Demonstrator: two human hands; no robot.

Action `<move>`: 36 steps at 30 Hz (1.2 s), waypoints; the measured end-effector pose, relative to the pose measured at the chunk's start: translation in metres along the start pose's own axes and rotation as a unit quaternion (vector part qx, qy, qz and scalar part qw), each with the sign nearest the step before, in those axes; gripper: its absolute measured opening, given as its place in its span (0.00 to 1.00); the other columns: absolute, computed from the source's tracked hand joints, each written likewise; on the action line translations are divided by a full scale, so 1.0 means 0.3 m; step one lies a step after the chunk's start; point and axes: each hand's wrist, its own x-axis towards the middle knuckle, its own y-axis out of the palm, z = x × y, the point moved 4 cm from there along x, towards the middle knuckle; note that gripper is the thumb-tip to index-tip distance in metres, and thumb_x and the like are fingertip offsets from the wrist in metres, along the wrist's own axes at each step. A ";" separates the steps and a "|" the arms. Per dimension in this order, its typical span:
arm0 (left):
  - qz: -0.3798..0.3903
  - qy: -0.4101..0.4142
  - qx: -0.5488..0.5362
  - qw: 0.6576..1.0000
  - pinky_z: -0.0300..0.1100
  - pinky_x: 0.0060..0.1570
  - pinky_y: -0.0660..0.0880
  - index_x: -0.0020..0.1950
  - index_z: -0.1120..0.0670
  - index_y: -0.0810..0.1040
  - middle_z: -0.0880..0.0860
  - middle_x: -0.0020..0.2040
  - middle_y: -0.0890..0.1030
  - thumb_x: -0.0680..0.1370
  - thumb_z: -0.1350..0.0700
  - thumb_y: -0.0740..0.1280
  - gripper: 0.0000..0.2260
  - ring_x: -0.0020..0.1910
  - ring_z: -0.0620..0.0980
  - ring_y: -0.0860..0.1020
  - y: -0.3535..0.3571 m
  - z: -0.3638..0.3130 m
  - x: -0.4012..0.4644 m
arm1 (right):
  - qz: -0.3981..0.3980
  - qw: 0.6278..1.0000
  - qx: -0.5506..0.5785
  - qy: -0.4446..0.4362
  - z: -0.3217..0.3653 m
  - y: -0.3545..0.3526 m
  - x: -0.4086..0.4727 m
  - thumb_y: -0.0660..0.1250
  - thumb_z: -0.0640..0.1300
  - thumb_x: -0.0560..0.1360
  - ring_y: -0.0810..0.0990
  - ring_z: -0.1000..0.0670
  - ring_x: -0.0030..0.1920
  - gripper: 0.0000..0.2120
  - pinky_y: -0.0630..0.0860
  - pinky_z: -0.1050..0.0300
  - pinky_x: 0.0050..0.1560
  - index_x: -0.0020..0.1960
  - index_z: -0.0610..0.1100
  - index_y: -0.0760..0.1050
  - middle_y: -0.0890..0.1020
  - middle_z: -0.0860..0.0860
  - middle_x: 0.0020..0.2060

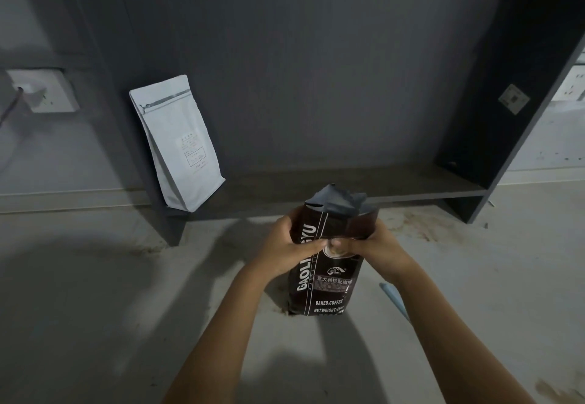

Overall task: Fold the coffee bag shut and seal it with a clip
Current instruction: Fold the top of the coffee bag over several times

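Observation:
A dark brown coffee bag with white lettering stands upright on the pale floor at centre. Its top is open and crumpled, showing a grey inner lining. My left hand grips the bag's left side just below the top. My right hand grips the right side at the same height, and both thumbs press on the front panel near the middle. A light blue strip-like thing, possibly the clip, lies on the floor to the right of the bag, partly hidden by my right forearm.
A white coffee pouch leans at the left end of a low dark shelf unit straight ahead. A wall socket sits at far left. Brown coffee dust stains the floor to the right of the bag.

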 end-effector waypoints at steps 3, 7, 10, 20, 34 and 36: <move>0.001 0.008 -0.014 1.000 0.48 0.51 0.79 0.54 0.53 0.76 0.52 0.49 0.83 0.63 0.53 0.75 0.21 0.49 0.50 0.82 0.008 -0.005 0.002 | -0.003 1.000 0.003 -0.011 0.005 0.008 0.001 0.78 0.38 0.58 0.84 0.45 0.45 0.26 0.79 0.60 0.39 0.54 0.37 0.74 0.84 0.42 0.45; -0.021 0.038 -0.026 0.999 0.50 0.46 0.80 0.47 0.55 0.80 0.53 0.43 0.85 0.66 0.55 0.74 0.11 0.44 0.53 0.84 0.007 -0.016 -0.005 | -0.025 0.999 0.004 -0.042 0.026 0.021 -0.005 0.73 0.30 0.62 0.85 0.49 0.38 0.13 0.79 0.62 0.36 0.46 0.38 0.78 0.86 0.51 0.33; -0.044 0.056 -0.028 0.997 0.50 0.43 0.81 0.42 0.55 0.82 0.50 0.38 0.85 0.69 0.58 0.73 0.04 0.40 0.52 0.84 -0.011 -0.020 -0.012 | -0.047 0.997 0.015 -0.053 0.048 0.024 -0.010 0.72 0.29 0.63 0.85 0.51 0.36 0.11 0.79 0.63 0.33 0.42 0.40 0.79 0.86 0.54 0.31; -0.083 0.051 -0.038 0.995 0.46 0.42 0.79 0.38 0.52 0.82 0.45 0.33 0.85 0.70 0.62 0.71 0.04 0.39 0.51 0.83 -0.061 0.020 -0.035 | -0.052 0.996 -0.026 -0.069 0.023 0.033 0.001 0.71 0.29 0.65 0.84 0.53 0.35 0.10 0.79 0.60 0.36 0.38 0.44 0.80 0.86 0.56 0.30; -0.105 0.024 -0.048 0.993 0.36 0.35 0.77 0.37 0.54 0.79 0.42 0.28 0.83 0.72 0.63 0.68 0.06 0.31 0.40 0.80 -0.081 0.041 -0.028 | -0.020 0.997 -0.053 -0.053 -0.017 -0.008 0.026 0.67 0.28 0.69 0.78 0.58 0.30 0.11 0.77 0.66 0.34 0.32 0.39 0.71 0.77 0.53 0.24; -0.092 0.030 -0.069 0.993 0.30 0.34 0.75 0.41 0.57 0.79 0.41 0.28 0.83 0.73 0.67 0.66 0.07 0.31 0.37 0.80 -0.071 0.030 -0.032 | -0.041 0.996 -0.051 -0.055 -0.032 -0.012 0.031 0.66 0.27 0.69 0.78 0.56 0.29 0.08 0.78 0.63 0.34 0.36 0.38 0.75 0.77 0.53 0.24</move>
